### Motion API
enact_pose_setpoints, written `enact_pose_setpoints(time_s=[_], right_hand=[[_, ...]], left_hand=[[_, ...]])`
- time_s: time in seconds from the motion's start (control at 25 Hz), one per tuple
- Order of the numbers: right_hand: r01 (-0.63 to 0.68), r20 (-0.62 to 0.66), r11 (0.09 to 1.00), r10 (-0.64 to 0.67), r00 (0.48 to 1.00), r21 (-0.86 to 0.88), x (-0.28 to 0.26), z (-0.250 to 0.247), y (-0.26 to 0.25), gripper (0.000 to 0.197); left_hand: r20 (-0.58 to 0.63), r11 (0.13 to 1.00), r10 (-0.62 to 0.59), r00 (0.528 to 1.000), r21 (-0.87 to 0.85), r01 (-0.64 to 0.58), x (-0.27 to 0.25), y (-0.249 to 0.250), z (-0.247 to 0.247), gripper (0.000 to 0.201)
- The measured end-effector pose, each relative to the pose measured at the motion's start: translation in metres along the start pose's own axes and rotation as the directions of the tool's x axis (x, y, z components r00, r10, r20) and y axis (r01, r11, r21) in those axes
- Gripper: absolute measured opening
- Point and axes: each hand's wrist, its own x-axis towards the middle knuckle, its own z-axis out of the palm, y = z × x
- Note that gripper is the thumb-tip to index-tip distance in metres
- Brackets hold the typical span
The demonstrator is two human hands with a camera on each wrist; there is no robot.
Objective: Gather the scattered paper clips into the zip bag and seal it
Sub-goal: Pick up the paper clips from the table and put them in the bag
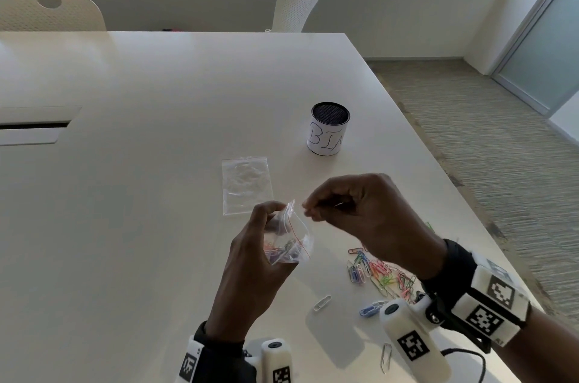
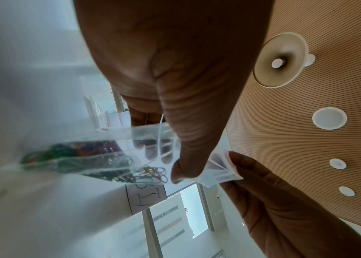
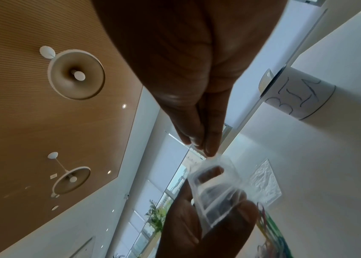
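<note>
Broad bare table (image 1: 141, 194) lying open to the left, labelled cup (image 1: 329, 128) standing ahead-right, spare flat bag (image 1: 246, 185) lying just beyond the hands, loose paper clips (image 1: 380, 276) crowding the near-right surface

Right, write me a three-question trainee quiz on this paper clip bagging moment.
1. True or false: every paper clip is already inside the zip bag held by the left hand.
2. Which hand pinches the bag's lip to hold its mouth open: A left hand, B right hand, C neither?
3. Fill in: a second, empty bag lies flat on the ____.

Key: 1 false, a loose pile of clips lies on the table; 2 B; 3 table.
</note>
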Motion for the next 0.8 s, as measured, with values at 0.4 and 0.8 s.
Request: enact_pose_setpoints(time_s=[0.4,0.8], right_hand=[[-0.323,-0.107,0.710,0.332,0.937,-0.626,-0.032,-0.094,0.093,0.016],[-0.408,-0.023,0.709,0.485,0.874,-0.576,-0.061,-0.054,0.107,0.020]], left_hand=[[0.005,0.999,-0.036,0.999,-0.037,0.036,0.002,0.000,0.001,0.061],[0.027,0.998,-0.051,0.998,-0.042,0.052,0.003,0.003,0.001,0.060]])
